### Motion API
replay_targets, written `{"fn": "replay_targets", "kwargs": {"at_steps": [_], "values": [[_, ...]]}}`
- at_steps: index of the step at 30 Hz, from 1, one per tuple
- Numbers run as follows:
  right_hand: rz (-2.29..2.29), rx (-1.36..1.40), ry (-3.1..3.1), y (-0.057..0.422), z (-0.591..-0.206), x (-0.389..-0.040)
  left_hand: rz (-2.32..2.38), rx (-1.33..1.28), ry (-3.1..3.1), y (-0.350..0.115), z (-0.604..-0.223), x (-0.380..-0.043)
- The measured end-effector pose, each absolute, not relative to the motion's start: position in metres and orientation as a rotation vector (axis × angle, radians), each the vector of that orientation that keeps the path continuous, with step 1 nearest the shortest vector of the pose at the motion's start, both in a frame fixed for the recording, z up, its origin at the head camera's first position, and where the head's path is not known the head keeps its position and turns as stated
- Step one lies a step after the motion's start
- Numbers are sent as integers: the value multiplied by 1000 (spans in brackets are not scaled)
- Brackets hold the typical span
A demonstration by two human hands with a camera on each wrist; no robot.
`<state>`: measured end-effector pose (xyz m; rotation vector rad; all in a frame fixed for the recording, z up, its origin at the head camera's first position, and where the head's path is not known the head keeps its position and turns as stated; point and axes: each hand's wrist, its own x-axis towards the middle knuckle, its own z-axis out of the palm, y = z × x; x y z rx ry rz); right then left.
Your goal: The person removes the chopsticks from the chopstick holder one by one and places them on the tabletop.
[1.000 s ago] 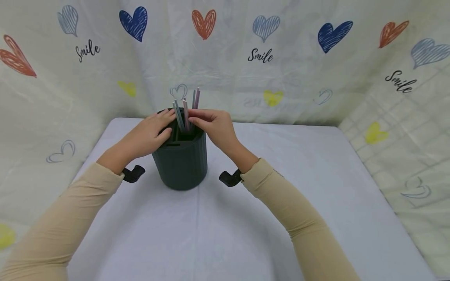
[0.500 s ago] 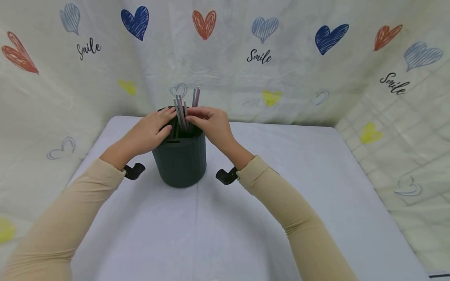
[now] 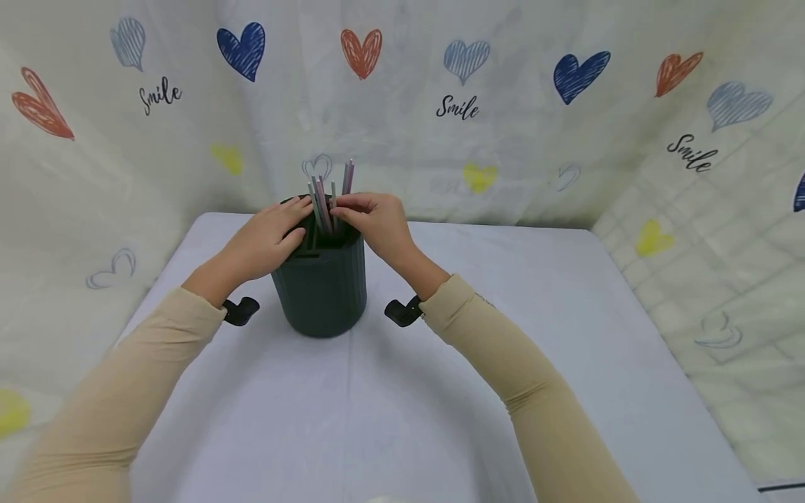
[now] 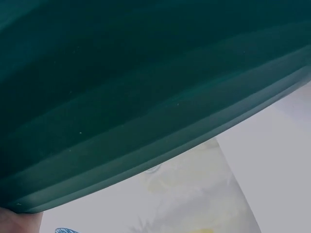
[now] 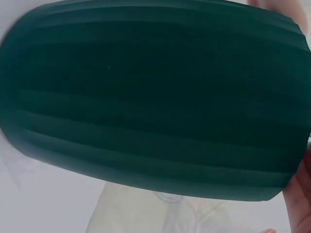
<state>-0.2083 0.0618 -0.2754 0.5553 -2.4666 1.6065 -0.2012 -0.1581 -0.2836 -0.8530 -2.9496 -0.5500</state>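
A dark green ribbed pen holder with inner compartments stands upright on the table; its wall fills much of the right wrist view. My left hand rests on the holder's left rim, fingers extended and thumb over the top. From the right, my right hand pinches a pale pencil-like stick between thumb and fingertips, its lower end down in the holder. Beside it lean several slim grey and pink sticks. A lilac pair of sticks stands farther back. The sticks' lower ends are hidden.
A white cloth covers the table. Behind it hangs a pale curtain printed with hearts and the word "Smile". A black wrist camera sits under my left wrist, and another black camera under the right.
My right hand has shifted slightly left with the pale stick, and a pink stick now leans with the left group. The left hand stays on the rim. The head view has shifted slightly.
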Motion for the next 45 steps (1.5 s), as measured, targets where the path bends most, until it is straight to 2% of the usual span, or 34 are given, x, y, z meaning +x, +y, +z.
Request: {"fn": "replay_targets", "kwargs": {"at_steps": [9, 22, 36, 45], "values": [[1740, 632, -2288, 65, -276, -203, -534, -850, -2935, -161, -289, -196], [1817, 845, -1886, 70, -243, -197, -456, -901, -2954, -160, -284, -203], [1847, 877, -1679, 77, -219, -190, -460, -883, -2966, -158, -291, -205], [1826, 874, -1569, 88, -188, -178, -426, -892, -2956, -160, -289, -204]]}}
